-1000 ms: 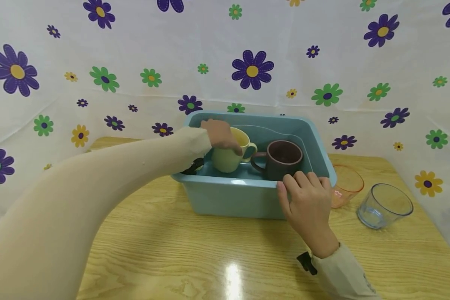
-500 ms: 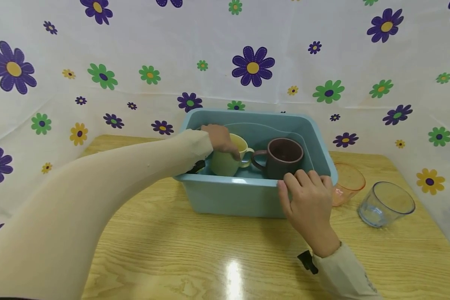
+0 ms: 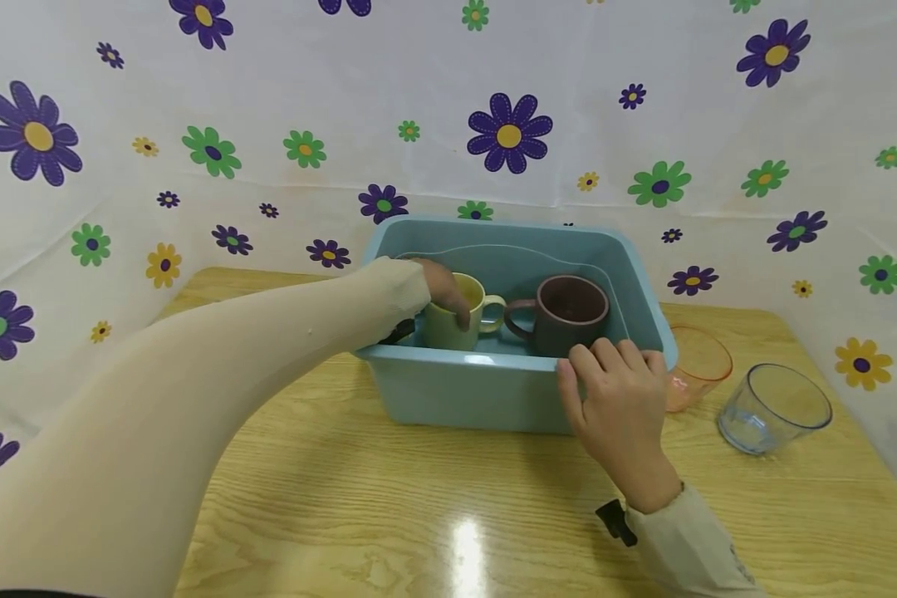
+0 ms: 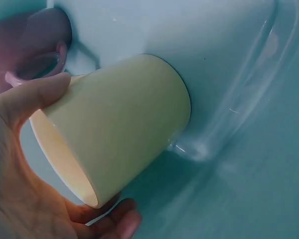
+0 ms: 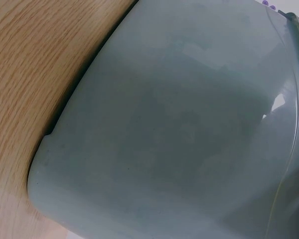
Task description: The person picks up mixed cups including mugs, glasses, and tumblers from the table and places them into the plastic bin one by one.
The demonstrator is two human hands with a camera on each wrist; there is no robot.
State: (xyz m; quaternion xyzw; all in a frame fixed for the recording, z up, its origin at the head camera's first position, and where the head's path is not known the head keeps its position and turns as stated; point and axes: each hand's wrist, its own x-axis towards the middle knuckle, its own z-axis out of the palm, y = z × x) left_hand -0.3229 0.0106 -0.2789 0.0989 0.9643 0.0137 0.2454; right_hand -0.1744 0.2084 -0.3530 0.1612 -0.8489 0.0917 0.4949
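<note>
A pale yellow mug [image 3: 452, 332] stands in the left part of a light blue plastic tub [image 3: 471, 397]. My left hand [image 3: 444, 287] reaches over the front rim and holds this mug near its mouth. In the left wrist view, the thumb lies on one side of the yellow mug [image 4: 122, 127] and the fingers on the other, with its base against the tub floor. My right hand [image 3: 622, 407] grips the tub's front rim, fingers hooked over the edge. Beside the yellow mug, a dark brown mug [image 3: 556, 336] sits upright, its handle towards the left.
To the right of the tub, an orange-tinted glass [image 3: 698, 365] and a clear glass with a blue rim [image 3: 773, 407] stand on the wooden table [image 3: 419, 507]. A flowered cloth [image 3: 419, 91] hangs behind. In the right wrist view, the tub's outer wall [image 5: 164, 119] fills most of the frame.
The yellow mug and my left hand have sunk a little lower into the tub. My right hand keeps its grip on the rim. The whole view has shifted slightly.
</note>
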